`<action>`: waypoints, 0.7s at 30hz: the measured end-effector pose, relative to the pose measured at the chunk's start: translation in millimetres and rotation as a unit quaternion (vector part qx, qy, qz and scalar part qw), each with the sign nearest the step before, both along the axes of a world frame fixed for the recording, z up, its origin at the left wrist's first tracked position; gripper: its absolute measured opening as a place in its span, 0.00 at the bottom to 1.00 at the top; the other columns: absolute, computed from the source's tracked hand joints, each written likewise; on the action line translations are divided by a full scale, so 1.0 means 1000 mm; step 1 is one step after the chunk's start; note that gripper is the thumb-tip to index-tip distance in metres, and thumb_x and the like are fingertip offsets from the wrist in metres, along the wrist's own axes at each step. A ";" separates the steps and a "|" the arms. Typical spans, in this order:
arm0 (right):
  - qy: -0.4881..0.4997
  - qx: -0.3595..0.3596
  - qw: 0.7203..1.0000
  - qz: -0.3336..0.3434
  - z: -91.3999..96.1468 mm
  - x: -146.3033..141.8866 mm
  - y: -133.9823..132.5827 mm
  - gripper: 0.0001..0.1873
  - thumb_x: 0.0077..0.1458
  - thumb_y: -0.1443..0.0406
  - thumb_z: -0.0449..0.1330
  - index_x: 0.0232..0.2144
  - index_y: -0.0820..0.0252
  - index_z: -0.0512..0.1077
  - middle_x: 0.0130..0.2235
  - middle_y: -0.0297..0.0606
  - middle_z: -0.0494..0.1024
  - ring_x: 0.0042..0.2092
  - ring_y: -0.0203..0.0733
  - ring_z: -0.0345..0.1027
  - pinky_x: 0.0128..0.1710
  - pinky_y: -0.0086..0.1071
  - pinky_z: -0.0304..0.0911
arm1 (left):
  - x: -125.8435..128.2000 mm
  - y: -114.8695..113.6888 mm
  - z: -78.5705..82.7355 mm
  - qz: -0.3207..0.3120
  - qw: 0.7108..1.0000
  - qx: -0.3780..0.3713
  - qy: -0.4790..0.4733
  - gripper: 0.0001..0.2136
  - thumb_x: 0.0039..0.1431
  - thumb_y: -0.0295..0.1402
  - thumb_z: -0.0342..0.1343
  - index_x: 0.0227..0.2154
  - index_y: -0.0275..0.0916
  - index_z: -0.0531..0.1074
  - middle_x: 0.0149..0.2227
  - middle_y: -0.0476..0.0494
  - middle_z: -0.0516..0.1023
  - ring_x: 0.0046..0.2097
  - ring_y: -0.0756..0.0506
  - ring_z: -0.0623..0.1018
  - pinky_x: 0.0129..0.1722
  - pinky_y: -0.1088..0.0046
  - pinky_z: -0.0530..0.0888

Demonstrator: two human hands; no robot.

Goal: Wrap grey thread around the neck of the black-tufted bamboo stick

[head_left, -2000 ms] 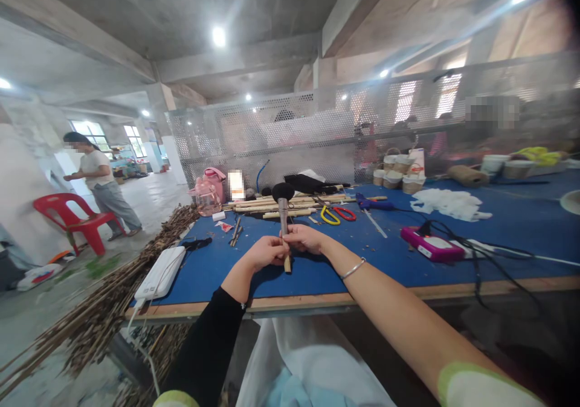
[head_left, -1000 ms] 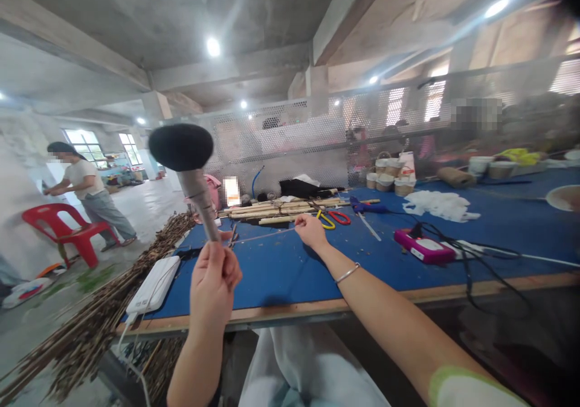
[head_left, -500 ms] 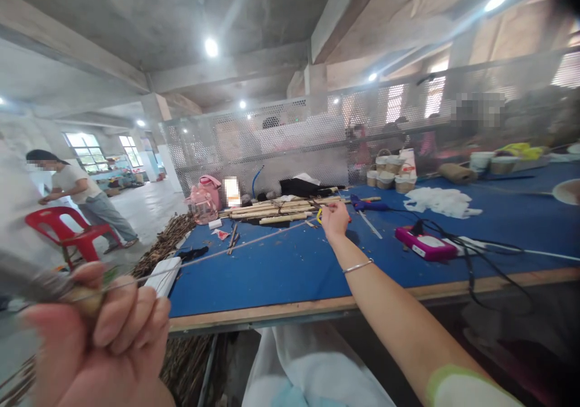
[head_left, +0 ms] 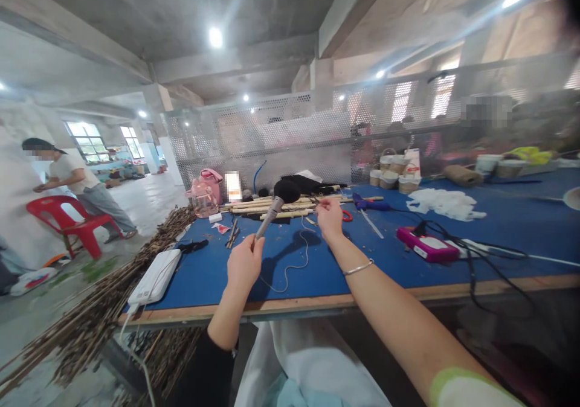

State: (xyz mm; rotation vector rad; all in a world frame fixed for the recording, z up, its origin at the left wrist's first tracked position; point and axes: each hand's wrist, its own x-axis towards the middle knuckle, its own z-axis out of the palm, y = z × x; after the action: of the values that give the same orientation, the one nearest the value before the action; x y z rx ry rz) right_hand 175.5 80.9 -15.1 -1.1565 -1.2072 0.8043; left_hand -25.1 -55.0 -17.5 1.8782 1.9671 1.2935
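Note:
My left hand [head_left: 244,265] is closed around the grey handle of a stick [head_left: 270,217] with a round black head [head_left: 287,191], shaped like a drumstick or microphone. It points up and away, above the table. A thin pale cord [head_left: 296,266] hangs slack in a curve between the two hands. To the right, my right hand [head_left: 330,218] is closed on scissors; a red handle loop [head_left: 347,215] shows beside the palm and a dark blade tip sticks out past the fingers. Whether those fingers also pinch the cord, I cannot tell.
Pale sticks [head_left: 258,205] lie behind my hands on the blue table [head_left: 217,286]. A blue glue gun [head_left: 369,203], purple box [head_left: 426,245] with black cables, white power bank [head_left: 154,277] and white cloth [head_left: 446,204] lie around. Brown twigs [head_left: 90,328], a red chair [head_left: 72,220] and a person are left.
My left hand has come from close at the far left to the middle, bringing the black-headed stick into view. The cord, taut between my hands before, now hangs loose. My right hand stayed nearly in place.

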 end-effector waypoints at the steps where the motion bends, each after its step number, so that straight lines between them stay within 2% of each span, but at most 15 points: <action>1: 0.015 -0.012 0.998 0.055 0.000 -0.008 -0.005 0.17 0.43 0.69 0.49 0.39 0.59 0.61 0.29 0.38 0.71 0.32 0.41 0.66 0.32 0.32 0.61 | 0.003 0.004 -0.002 0.001 1.000 -0.013 0.003 0.15 0.57 0.44 0.46 0.35 0.42 0.73 0.26 0.42 0.74 0.31 0.44 0.72 0.29 0.74 0.59; 3: 0.035 -0.042 0.982 0.179 -0.001 -0.026 -0.017 0.14 0.42 0.68 0.49 0.35 0.60 0.63 0.27 0.37 0.71 0.30 0.40 0.67 0.30 0.33 0.63 | 0.009 0.011 -0.006 -0.006 1.000 -0.025 0.004 0.15 0.57 0.44 0.46 0.33 0.41 0.74 0.27 0.41 0.75 0.31 0.43 0.72 0.30 0.74 0.60; 6: 0.048 -0.078 0.938 0.335 -0.005 -0.050 -0.039 0.15 0.38 0.69 0.52 0.34 0.59 0.65 0.28 0.37 0.72 0.31 0.41 0.69 0.31 0.35 0.66 | 0.015 0.018 -0.011 -0.018 0.999 -0.028 0.002 0.16 0.58 0.44 0.45 0.34 0.41 0.74 0.29 0.40 0.76 0.32 0.43 0.73 0.31 0.73 0.61; 8: 0.066 -0.110 0.889 0.439 -0.008 -0.058 -0.050 0.21 0.33 0.72 0.53 0.37 0.57 0.64 0.31 0.36 0.72 0.34 0.40 0.70 0.33 0.36 0.67 | 0.016 0.019 -0.012 -0.021 0.999 -0.026 0.004 0.16 0.59 0.43 0.44 0.36 0.41 0.74 0.31 0.40 0.77 0.34 0.44 0.74 0.32 0.73 0.62; 11: 0.095 -0.158 0.800 0.571 -0.013 -0.063 -0.059 0.29 0.28 0.76 0.54 0.38 0.55 0.62 0.34 0.31 0.72 0.34 0.36 0.69 0.35 0.36 0.68 | 0.017 0.020 -0.007 -0.017 0.999 -0.023 0.020 0.16 0.60 0.42 0.43 0.37 0.41 0.73 0.33 0.40 0.77 0.34 0.44 0.74 0.32 0.73 0.63; 12: 0.092 -0.167 0.781 0.595 -0.014 -0.064 -0.059 0.29 0.27 0.77 0.55 0.38 0.55 0.62 0.33 0.30 0.72 0.33 0.36 0.69 0.35 0.36 0.68 | 0.019 0.022 -0.004 -0.015 0.999 -0.021 0.028 0.16 0.60 0.42 0.43 0.37 0.41 0.73 0.33 0.40 0.77 0.35 0.44 0.74 0.32 0.73 0.63; 13: 0.070 -0.170 0.775 0.605 -0.016 -0.063 -0.059 0.27 0.27 0.77 0.56 0.36 0.57 0.63 0.32 0.31 0.73 0.32 0.36 0.69 0.33 0.34 0.68 | 0.021 0.024 0.001 -0.015 0.999 -0.019 0.038 0.16 0.59 0.42 0.43 0.36 0.41 0.73 0.33 0.40 0.77 0.35 0.43 0.74 0.32 0.73 0.63; 15: 0.000 -0.170 0.779 0.603 -0.018 -0.061 -0.056 0.20 0.29 0.74 0.58 0.32 0.62 0.66 0.27 0.33 0.73 0.28 0.36 0.67 0.26 0.29 0.66 | 0.027 0.029 0.012 -0.014 0.998 -0.014 0.060 0.17 0.59 0.44 0.43 0.34 0.41 0.73 0.32 0.39 0.77 0.35 0.43 0.74 0.33 0.72 0.63; 17: -0.064 -0.167 0.798 0.575 -0.018 -0.055 -0.049 0.13 0.31 0.72 0.58 0.27 0.65 0.67 0.22 0.35 0.72 0.21 0.33 0.62 0.17 0.24 0.57 | 0.032 0.036 0.022 -0.012 0.997 -0.007 0.079 0.16 0.58 0.45 0.45 0.35 0.41 0.73 0.33 0.39 0.77 0.36 0.42 0.74 0.34 0.71 0.63; 19: -0.090 -0.152 0.834 0.523 -0.018 -0.046 -0.038 0.11 0.32 0.71 0.57 0.26 0.66 0.68 0.17 0.32 0.68 0.15 0.28 0.53 0.13 0.22 0.47 | 0.033 0.042 0.028 -0.005 0.996 -0.003 0.088 0.16 0.57 0.45 0.45 0.36 0.42 0.73 0.34 0.40 0.77 0.37 0.41 0.74 0.35 0.71 0.63; 21: -0.083 -0.121 0.886 0.439 -0.017 -0.036 -0.025 0.13 0.34 0.70 0.56 0.29 0.65 0.68 0.15 0.27 0.64 0.14 0.27 0.47 0.13 0.22 0.44 | 0.030 0.047 0.029 0.008 0.996 -0.001 0.087 0.17 0.59 0.45 0.43 0.37 0.42 0.72 0.34 0.40 0.77 0.38 0.41 0.74 0.36 0.71 0.63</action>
State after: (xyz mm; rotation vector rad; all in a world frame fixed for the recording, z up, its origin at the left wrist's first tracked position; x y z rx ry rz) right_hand 139.9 55.9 -32.5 -0.8467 -1.8488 1.5928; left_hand 5.1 -8.4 11.1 2.0416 2.0668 1.1682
